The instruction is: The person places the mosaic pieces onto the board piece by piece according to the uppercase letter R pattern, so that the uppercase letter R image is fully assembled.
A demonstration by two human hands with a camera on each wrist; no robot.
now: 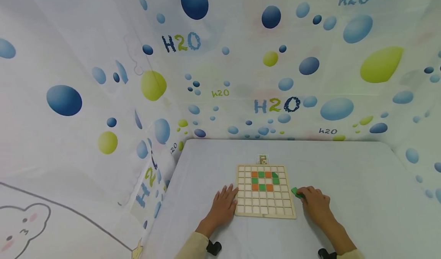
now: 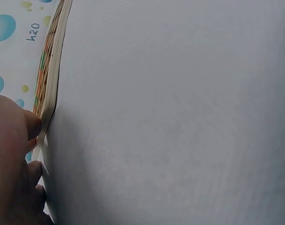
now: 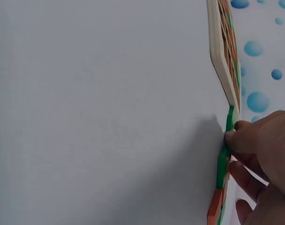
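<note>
Holding a green piece (image 1: pixel 295 192) in the right hand (image 1: pixel 315 205), just beside the right edge of a wooden grid board (image 1: pixel 265 201) on the white-covered table (image 1: pixel 193 182). Pinching it with a narrow grip, between thumb and fingertips. Resting the left hand (image 1: pixel 224 205) at the board's left edge, with straight, slightly spread fingers and a wide, empty grip. Readable only from the head view: orange tiles (image 1: pixel 255 187) and green tiles (image 1: pixel 254 181) alternating around bare cells in the far part of the board, with a rounded green tile (image 1: pixel 274 174) at the far right corner; just beyond the far edge, a small pattern card (image 1: pixel 262 159). Plainer in the left wrist view: fingers against the board's side. Showing in the right wrist view but hidden from the head: an orange piece (image 3: pixel 214 208) lined up behind the green under the fingertips. Cannot tell whether that green is one piece or two, nor whether touching the board.
</note>
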